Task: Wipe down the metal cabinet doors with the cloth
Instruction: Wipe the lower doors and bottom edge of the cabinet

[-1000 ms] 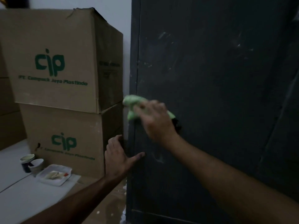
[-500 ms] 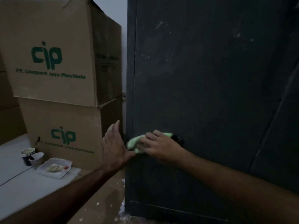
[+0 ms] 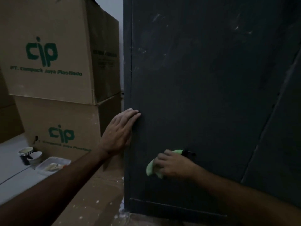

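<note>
The dark grey metal cabinet door fills the right side of the head view. My right hand grips a light green cloth and presses it against the door's lower part, near its left edge. A small dark handle or lock shows just beyond the cloth. My left hand lies flat with straight fingers on the cabinet's left edge, above and to the left of the cloth.
Two stacked cardboard boxes with green "cip" print stand close to the left of the cabinet. On the floor at the left sit paper cups and a white food tray. A second door panel lies to the right.
My right hand has wiped the cloth downward, from mid-door to the lower part. My left hand has shifted up along the cabinet's left edge.
</note>
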